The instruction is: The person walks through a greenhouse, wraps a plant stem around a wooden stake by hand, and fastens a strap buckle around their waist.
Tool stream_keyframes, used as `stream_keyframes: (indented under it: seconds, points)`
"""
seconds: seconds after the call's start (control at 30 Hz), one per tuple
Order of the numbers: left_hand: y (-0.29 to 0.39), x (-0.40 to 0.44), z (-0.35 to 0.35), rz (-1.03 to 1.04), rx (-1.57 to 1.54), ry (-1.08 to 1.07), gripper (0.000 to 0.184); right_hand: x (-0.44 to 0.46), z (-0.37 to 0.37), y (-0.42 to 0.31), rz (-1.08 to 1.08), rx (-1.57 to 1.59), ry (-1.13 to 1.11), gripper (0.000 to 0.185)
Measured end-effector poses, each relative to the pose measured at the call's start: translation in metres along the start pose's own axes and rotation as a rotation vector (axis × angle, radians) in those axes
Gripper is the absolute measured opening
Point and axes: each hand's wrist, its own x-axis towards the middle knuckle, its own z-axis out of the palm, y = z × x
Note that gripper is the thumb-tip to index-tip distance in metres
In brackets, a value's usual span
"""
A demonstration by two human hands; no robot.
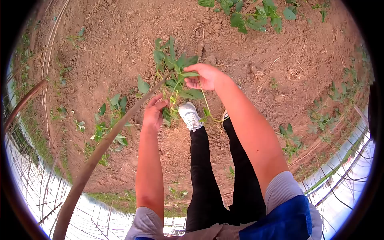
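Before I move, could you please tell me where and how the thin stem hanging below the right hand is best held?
Probably partway down the stem, below the right hand and above its bend, coming from its right with a light grip. That stretch is thin and looks bare, with soil on its right, while a leaf and the white shoe are on its left.

Plant (172,83) before shoe (190,115), between left hand (154,113) and right hand (206,77), pole (102,148) leftward

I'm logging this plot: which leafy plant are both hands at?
The middle plant, just beyond the left shoe: the left hand and right hand are at its leaves. No hand is at the left clump or top clump.
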Motion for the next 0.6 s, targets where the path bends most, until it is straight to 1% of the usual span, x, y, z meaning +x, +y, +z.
stream_keyframes:
  seconds: [0.03, 0.1, 0.17, 0.2, 0.23, 0.27, 0.3, 0.33, 0.37, 0.43, 0.5, 0.6]
  points:
    - [0.004, -0.002, 0.009, -0.005, -0.038, -0.029, 0.052, -0.001, 0.002, -0.008, -0.027, -0.033, 0.033, 0.015]
    - [0.004, -0.001, 0.028, -0.002, -0.044, -0.024, 0.051, 0.0, 0.002, -0.027, -0.02, -0.077, 0.062, 0.016]
    - [0.003, 0.006, 0.043, -0.024, -0.078, -0.049, 0.051, -0.004, 0.0, -0.044, -0.012, 0.006, 0.067, 0.018]
    - [0.003, 0.004, 0.052, -0.018, -0.137, -0.036, 0.038, -0.009, 0.002, -0.052, -0.011, 0.063, 0.07, 0.02]
    - [-0.004, 0.015, 0.048, -0.041, -0.169, -0.052, 0.033, -0.013, 0.003, -0.056, -0.01, 0.121, 0.073, 0.021]
    - [-0.011, 0.025, 0.045, -0.065, -0.202, -0.069, 0.029, -0.016, 0.006, -0.056, -0.132, 0.176, 0.095, 0.026]
    - [-0.01, 0.027, 0.047, -0.087, -0.235, -0.086, 0.024, -0.016, 0.006, -0.059, -0.133, 0.193, 0.096, 0.027]
    - [-0.013, 0.026, 0.05, -0.116, -0.255, -0.084, 0.014, -0.018, 0.005, -0.064, -0.134, 0.21, 0.097, 0.028]
    - [-0.015, 0.027, 0.052, -0.168, -0.304, -0.045, 0.014, -0.019, 0.004, -0.067, -0.134, 0.229, 0.097, 0.029]
    - [-0.014, 0.029, 0.055, -0.272, -0.4, 0.031, 0.015, -0.016, -0.003, -0.069, -0.109, 0.208, 0.064, 0.025]
    - [-0.015, 0.027, 0.05, -0.252, -0.502, -0.01, 0.013, -0.012, -0.012, -0.069, -0.101, 0.176, 0.027, 0.019]
    - [-0.012, 0.022, 0.039, -0.25, -0.658, -0.018, 0.015, -0.013, -0.028, -0.069, -0.08, 0.095, 0.072, 0.017]
